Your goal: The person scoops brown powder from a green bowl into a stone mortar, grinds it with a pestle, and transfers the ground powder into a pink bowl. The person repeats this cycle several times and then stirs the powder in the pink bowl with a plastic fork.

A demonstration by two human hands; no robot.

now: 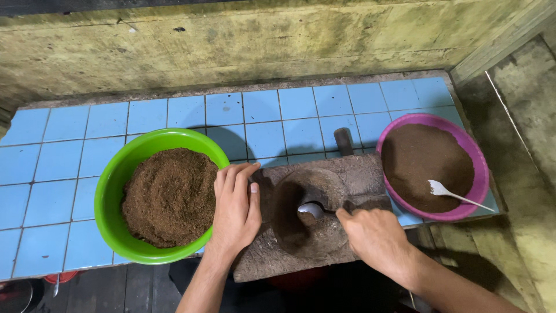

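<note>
Both of my forearms come up from the near edge of the counter (69,139), a blue-tiled surface. Nearest me, my right hand (376,237) is closed around the handle of a metal spoon (311,210); the handle is hidden in my fist, and the bowl of the spoon pokes out to the left, inside the hollow of a stone mortar (307,223). That mortar is a rough grey-brown block sitting at the near edge, between my two hands, with a round pit dusted in brown powder.

My left hand (236,206) lies flat and open, fingers together, resting on the left end of the mortar with its fingertips up against the rim of a green bowl (113,191). I hold nothing in it. The green bowl sits just left of the mortar at the near edge and is heaped with coarse dark-brown grounds (171,197).

Farther back on the right, a pink bowl (478,156) stands near the right edge, just beside the mortar's far right corner, holding finer brown powder with a white plastic spoon (454,194) lying in it. Behind the mortar, a dark cylindrical pestle (343,141) rests on the tiles. Beyond the far edge rises a stained yellowish wall (260,40).
</note>
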